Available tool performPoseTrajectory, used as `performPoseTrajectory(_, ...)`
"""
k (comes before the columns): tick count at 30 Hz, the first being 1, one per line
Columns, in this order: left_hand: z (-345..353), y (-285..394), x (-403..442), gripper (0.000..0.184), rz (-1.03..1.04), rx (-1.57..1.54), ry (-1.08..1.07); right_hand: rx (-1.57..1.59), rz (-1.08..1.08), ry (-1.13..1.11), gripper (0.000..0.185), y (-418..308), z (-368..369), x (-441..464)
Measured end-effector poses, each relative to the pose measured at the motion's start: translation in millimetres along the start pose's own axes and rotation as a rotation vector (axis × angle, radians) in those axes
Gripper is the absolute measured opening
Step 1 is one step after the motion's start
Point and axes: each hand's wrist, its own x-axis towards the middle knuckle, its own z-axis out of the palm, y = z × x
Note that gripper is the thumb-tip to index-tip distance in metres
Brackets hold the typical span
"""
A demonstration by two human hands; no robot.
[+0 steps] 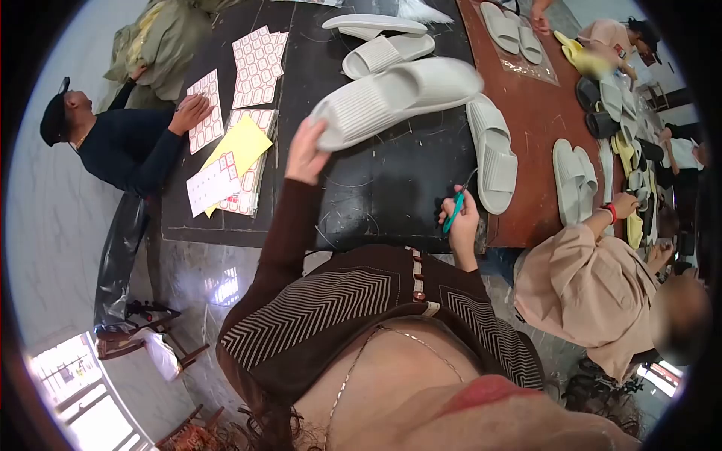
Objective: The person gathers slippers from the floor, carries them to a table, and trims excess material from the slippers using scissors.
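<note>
My left hand (307, 150) grips the toe end of a pale grey ribbed slipper (365, 113), raised at a slant over the black table. Its far end is slightly blurred. In my right hand (465, 225), close to the table's front edge, are green-handled scissors (453, 213), partly hidden by the fingers. Just beyond that hand a matching slipper (496, 169) lies on the table, sole down. Behind the raised slipper are another slipper (372, 56) and one more on its side (372, 24).
Label sheets (257, 64) and a yellow paper (244, 146) lie on the black table (361, 203) at left, beside a person in dark clothes (113, 143). On the brown table (526, 113) are slipper pairs (575, 180); a person in beige (587, 293) sits close by at right.
</note>
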Motion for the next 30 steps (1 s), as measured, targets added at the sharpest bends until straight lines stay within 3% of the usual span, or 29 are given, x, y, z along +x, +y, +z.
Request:
performPoseTrajectory(3,74,-30,35,0.036,-0.111,-0.168,-0.212,-0.058,0.027,-0.023,0.046,13,3,-5)
performPoseTrajectory(5,90,-58,74,0.040,-0.229,0.063,-0.284,-0.103,0.012,-0.030,0.047,13,6,-4)
performPoseTrajectory(7,96,-60,115,0.048,-0.124,0.463,-0.143,-0.156,-0.033,-0.050,0.047,22,1,-5)
performPoseTrajectory(9,95,-49,154,0.054,0.142,0.635,0.067,-0.252,-0.260,-0.078,0.047,57,-15,3)
performPoseTrajectory(11,55,-49,222,0.051,0.405,0.932,0.254,-0.391,-0.335,-0.056,0.047,61,-16,-1)
performPoseTrajectory(13,40,-28,249,0.046,0.390,1.136,0.546,-0.482,-0.380,-0.075,0.049,69,-19,-1)
performPoseTrajectory(15,29,-10,263,0.041,0.277,1.145,0.604,-0.466,-0.490,-0.045,0.048,77,-18,2)
performPoseTrajectory(17,-28,-34,324,0.028,0.191,0.971,0.358,-0.430,-0.390,-0.027,0.046,74,-16,3)
performPoseTrajectory(19,-14,-21,307,0.021,0.286,1.124,0.163,-0.432,-0.432,-0.053,0.044,76,-18,7)
performPoseTrajectory(20,-14,-20,308,0.021,0.294,1.116,0.171,-0.490,-0.507,-0.073,0.044,76,-19,7)
performPoseTrajectory(23,-5,-31,303,0.015,0.642,1.240,-0.085,-0.572,-0.632,-0.089,0.045,77,-21,6)
performPoseTrajectory(25,34,-19,283,0.015,-0.154,0.233,0.264,-0.472,-0.483,-0.092,0.046,79,-20,5)
performPoseTrajectory(27,51,-18,257,0.012,-0.208,0.192,0.142,-0.450,-0.458,-0.099,0.046,78,-19,6)
performPoseTrajectory(30,82,-21,212,0.012,-0.197,-0.114,0.040,-0.473,-0.466,-0.099,0.047,78,-20,6)
